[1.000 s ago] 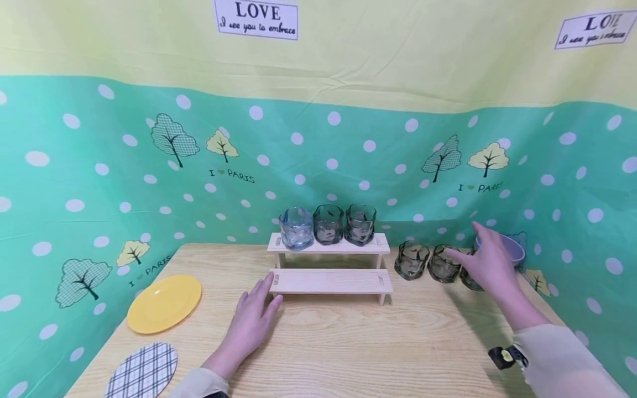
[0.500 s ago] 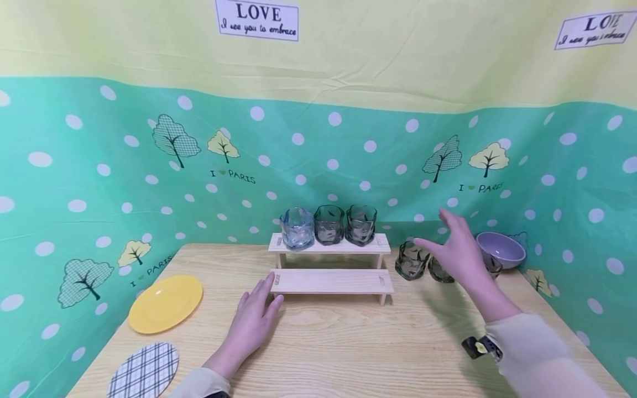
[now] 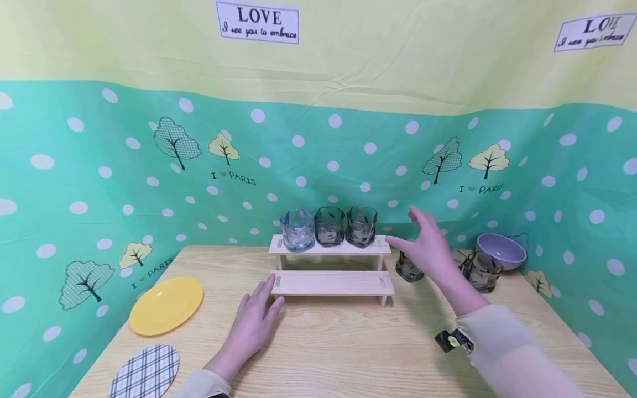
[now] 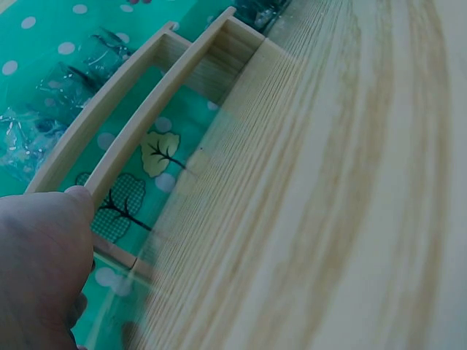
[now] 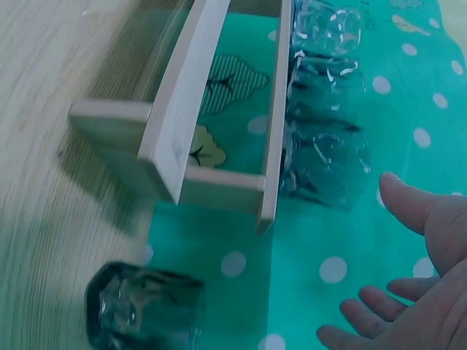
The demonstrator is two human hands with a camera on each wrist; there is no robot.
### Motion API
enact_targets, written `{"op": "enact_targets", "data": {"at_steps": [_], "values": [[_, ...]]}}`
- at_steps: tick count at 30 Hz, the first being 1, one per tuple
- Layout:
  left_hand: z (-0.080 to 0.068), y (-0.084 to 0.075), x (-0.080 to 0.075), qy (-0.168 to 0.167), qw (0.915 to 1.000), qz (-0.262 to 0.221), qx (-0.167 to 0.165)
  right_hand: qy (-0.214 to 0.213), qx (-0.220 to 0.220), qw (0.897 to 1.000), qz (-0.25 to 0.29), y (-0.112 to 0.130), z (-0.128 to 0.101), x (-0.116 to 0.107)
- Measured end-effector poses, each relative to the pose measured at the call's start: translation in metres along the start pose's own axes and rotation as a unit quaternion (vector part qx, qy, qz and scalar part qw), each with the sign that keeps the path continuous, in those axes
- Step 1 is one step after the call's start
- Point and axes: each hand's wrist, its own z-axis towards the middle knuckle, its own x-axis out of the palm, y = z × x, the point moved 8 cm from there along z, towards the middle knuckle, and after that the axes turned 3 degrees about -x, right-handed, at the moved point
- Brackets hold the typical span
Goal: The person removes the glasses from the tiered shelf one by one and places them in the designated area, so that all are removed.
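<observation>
While the left hand (image 3: 251,323) lies flat on the wooden table (image 3: 348,354) with straight fingers, its fingertips touch the left end of the lower step of the wooden rack (image 3: 330,282); it grasps nothing. The left wrist view shows the thumb against that same lower board. Right hand (image 3: 428,249) hangs in the air with fingers spread and relaxed, holding nothing, just right of the rack's upper step and above a dark glass (image 3: 408,271) that stands on the table beside the rack's right end. The right wrist view shows that glass (image 5: 142,313) below the rack's corner, apart from the open palm (image 5: 408,292). Upper step carries three glasses in a row: a clear bluish glass (image 3: 297,229) on the left, then two smoky glasses (image 3: 329,225) (image 3: 361,225), touching or nearly so. Another smoky glass (image 3: 483,271) stands on the table further right, near a lilac bowl (image 3: 500,250) at the back right corner. One more glass seems to sit behind the right hand, mostly hidden. Yellow plate (image 3: 166,305) lies on the table's left side, with a checked coaster (image 3: 144,371) in front of it near the edge. Green dotted cloth (image 3: 99,182) backs the table.
</observation>
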Motion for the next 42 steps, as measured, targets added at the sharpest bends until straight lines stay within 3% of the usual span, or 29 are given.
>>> {"op": "enact_targets", "data": {"at_steps": [13, 30, 42], "values": [[0.000, 0.000, 0.002, 0.001, 1.0000, -0.004, 0.001, 0.014, -0.014, 0.999, 0.049, 0.017, 0.009, 0.029], [0.001, 0.001, 0.001, -0.003, 1.0000, -0.002, 0.006, 0.043, 0.015, 0.995, 0.094, 0.017, 0.022, 0.061], [0.000, 0.001, 0.001, -0.003, 1.0000, -0.005, 0.004, 0.053, 0.041, 0.993, 0.092, 0.016, 0.030, 0.075]]}}
